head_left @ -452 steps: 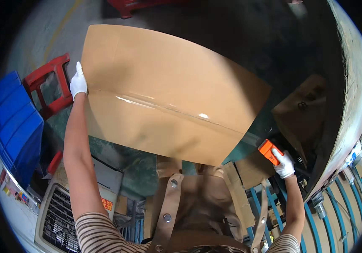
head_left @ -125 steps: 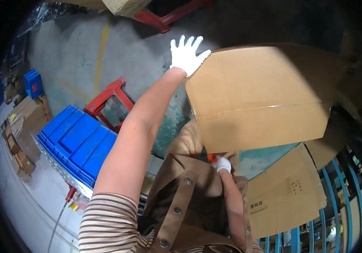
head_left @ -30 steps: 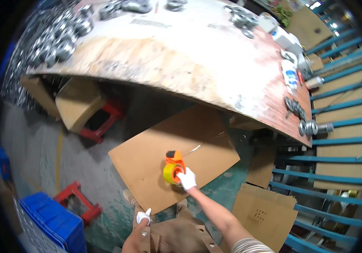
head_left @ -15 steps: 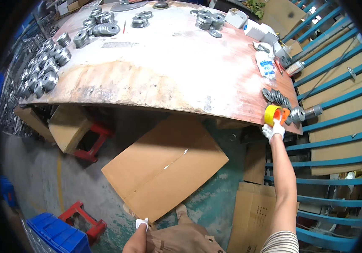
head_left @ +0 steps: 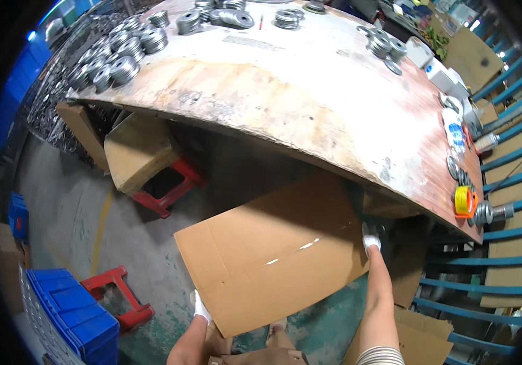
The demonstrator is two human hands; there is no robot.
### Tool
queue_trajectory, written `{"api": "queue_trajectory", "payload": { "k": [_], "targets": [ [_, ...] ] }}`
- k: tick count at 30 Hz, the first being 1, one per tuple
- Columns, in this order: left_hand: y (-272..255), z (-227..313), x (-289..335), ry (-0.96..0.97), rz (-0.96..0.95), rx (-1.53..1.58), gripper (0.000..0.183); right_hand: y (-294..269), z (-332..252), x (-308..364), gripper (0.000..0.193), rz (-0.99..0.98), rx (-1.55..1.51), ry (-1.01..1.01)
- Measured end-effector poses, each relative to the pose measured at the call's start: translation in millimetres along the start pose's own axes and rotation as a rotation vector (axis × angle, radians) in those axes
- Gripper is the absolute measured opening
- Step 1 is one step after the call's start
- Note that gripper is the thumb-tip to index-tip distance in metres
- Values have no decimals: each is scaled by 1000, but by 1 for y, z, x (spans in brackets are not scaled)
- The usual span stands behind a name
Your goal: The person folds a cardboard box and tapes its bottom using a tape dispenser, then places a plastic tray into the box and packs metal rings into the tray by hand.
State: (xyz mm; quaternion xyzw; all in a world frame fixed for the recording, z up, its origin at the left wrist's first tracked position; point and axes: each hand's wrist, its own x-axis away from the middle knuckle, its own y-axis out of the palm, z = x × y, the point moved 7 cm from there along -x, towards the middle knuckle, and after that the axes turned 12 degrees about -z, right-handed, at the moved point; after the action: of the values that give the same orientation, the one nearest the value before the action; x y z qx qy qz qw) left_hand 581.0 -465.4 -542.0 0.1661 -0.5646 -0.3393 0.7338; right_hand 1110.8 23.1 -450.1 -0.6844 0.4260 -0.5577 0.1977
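Note:
A large flattened cardboard box point(head_left: 261, 261) slants in front of me below the table edge, with torn white tape remnants along its middle seam. My left hand point(head_left: 200, 306), in a white glove, is closed on its near left edge; the fingers behind are partly hidden. My right hand point(head_left: 371, 241), gloved too, is at the box's right edge with its fingers stretched out. Whether it touches the cardboard is hard to tell. A yellow tape roll point(head_left: 464, 201) on an orange dispenser lies at the table's right edge, away from both hands.
Stacks of metal rings point(head_left: 124, 70) stand on the worn table point(head_left: 309, 97). Underneath is a red stool point(head_left: 169, 188) bearing a carton. A blue crate point(head_left: 72, 313) and another red stool point(head_left: 121, 298) are at lower left. Teal rails point(head_left: 486, 261) line the right side.
My right hand has left the tape roll on the table and come down to the box's right edge. My left hand has moved along the near left edge. The view has turned.

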Motion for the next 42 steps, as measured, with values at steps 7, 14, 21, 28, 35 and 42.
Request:
{"api": "queue_trajectory", "payload": {
  "k": [7,14,21,28,35,42],
  "targets": [
    [37,19,42,-223,-28,-38,57,-22,2,116,86,167,77,375],
    [109,106,147,-422,62,-589,94,-111,8,245,83,58,103,504],
    [176,165,307,-268,74,-868,107,-194,-23,378,75,112,-13,362],
    [220,227,458,59,255,-850,103,-229,-24,492,67,124,-56,283],
    [298,243,562,214,175,-855,91,-301,-20,579,67,314,-15,98],
    [400,247,651,360,-218,-699,87,-421,-52,699,64,733,5,-209]
  ]
}}
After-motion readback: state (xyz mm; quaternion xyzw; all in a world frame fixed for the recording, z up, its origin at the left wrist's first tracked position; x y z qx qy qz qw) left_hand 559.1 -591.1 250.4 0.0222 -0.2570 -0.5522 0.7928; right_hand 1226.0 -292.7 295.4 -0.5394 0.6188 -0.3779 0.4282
